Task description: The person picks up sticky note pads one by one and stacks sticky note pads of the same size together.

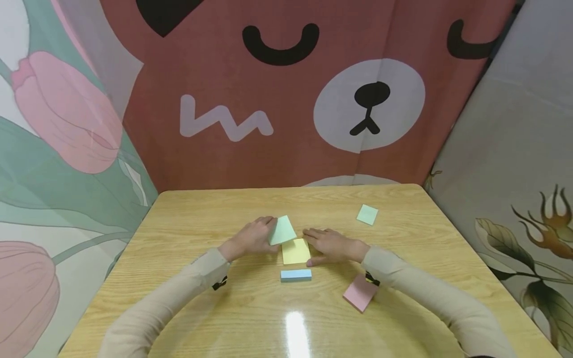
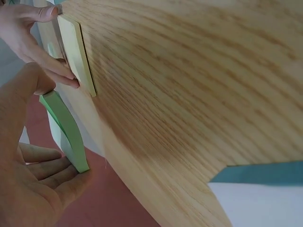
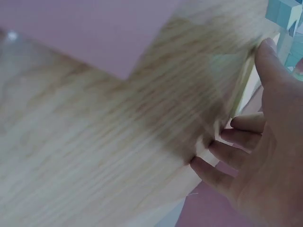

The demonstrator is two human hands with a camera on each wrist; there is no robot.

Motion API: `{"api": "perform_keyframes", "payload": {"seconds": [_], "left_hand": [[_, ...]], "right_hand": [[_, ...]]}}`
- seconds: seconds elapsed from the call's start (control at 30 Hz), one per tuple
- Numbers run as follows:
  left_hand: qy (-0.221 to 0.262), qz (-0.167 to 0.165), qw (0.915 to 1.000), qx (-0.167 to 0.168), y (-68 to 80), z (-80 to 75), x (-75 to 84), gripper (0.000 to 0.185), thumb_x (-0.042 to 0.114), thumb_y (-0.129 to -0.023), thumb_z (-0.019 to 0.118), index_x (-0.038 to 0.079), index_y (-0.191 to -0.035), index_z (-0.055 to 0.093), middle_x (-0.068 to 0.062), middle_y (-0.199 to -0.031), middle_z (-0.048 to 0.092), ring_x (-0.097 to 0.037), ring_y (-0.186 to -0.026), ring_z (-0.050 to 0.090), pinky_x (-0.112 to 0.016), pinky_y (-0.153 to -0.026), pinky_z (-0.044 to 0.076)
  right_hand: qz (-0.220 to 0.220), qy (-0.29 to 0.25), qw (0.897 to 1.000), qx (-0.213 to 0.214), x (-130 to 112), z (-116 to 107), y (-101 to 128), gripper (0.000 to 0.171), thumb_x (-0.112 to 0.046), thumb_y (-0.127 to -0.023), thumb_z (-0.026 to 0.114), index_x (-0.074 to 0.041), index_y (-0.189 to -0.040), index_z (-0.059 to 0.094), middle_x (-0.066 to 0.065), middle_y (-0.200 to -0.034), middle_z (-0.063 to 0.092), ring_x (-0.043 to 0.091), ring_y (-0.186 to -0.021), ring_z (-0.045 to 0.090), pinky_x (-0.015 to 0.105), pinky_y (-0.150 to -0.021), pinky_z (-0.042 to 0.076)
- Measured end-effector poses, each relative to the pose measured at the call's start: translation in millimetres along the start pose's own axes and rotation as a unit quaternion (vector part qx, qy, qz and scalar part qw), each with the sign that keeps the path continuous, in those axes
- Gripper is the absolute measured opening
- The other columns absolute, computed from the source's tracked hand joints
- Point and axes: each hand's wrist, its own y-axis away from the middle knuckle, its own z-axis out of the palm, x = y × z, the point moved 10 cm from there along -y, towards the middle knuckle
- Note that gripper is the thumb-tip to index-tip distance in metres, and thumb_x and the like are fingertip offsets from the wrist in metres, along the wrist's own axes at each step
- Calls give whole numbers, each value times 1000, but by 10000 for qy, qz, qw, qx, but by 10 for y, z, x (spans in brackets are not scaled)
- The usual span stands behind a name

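The place looked like a makeshift recording booth: a light wooden desk was walled in by a hung pink cartoon-bear cloth and floral printed fabric panels.

Green note (tilted) above yellow pad

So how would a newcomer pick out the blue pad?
Start at the wooden table and find the yellow pad between the two hands. The blue pad lies just nearer the person, untouched. It alone is blue; the other loose pads are pink and green.
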Motion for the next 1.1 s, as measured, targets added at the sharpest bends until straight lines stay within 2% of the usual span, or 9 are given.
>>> {"api": "perform_keyframes", "payload": {"seconds": [0.17,0.4,0.57,0.87,1.1], "left_hand": [[41,34,9999,-129,-4,44,18,84,36,-80,79,-11,-140,44,-27,-136,52,-34,-114,58,-40,-88,53],[299,90,9993,-201,0,72,98,81,33,-80,79,-10,-140,45,-25,-135,53,-33,-113,58,-39,-85,54],[281,127,9992,-243,-13,81,158,80,34,-81,79,-8,-141,45,-24,-135,54,-32,-113,59,-38,-85,54],[415,287,9973,-543,-48,190,227,84,42,-83,77,-8,-142,44,-23,-137,53,-30,-115,58,-38,-87,52],[529,447,9948,-741,-60,257,279,83,38,-83,75,-9,-142,43,-22,-135,54,-24,-107,59,-30,-81,53]], "right_hand": [[112,55,9998,-159,45,12,19,88,-61,-95,52,4,-151,33,22,-158,26,36,-143,30,54,-110,32],[-35,174,9998,23,36,32,43,84,-57,-96,54,6,-149,37,23,-156,29,35,-141,34,54,-107,36],[-38,248,9996,88,45,28,43,83,-58,-96,53,5,-149,37,23,-156,29,35,-141,34,54,-106,36],[-10,144,9999,82,68,27,51,84,-57,-95,56,5,-149,37,23,-155,31,36,-139,36,56,-106,36],[-68,109,9998,148,43,5,39,84,-55,-95,57,6,-149,36,24,-155,30,37,-139,36,56,-105,37]]}}
